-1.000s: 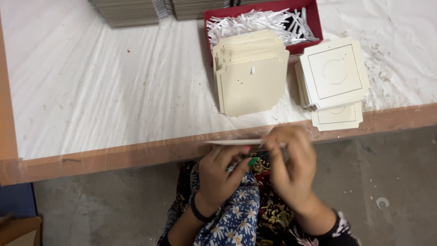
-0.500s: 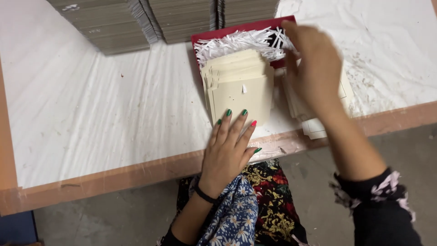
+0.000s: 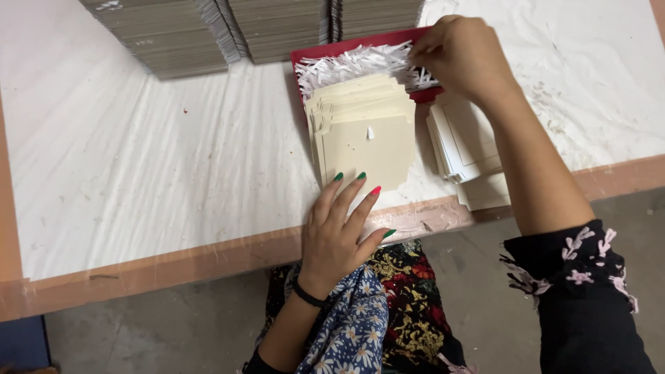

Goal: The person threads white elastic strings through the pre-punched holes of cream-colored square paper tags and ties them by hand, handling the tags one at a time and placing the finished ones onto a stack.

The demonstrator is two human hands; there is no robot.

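While hands (image 3: 409,145) work, red tray (image 3: 312,54) holds shreds (image 3: 353,62).

Grey card stacks (image 3: 208,31) (far edge) on white table (image 3: 138,159).

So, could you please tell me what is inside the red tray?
The red tray holds white shredded paper strips, which the right hand reaches into. The cream card stack overlaps its front edge, so the tray's floor and anything beneath the strips stay hidden.
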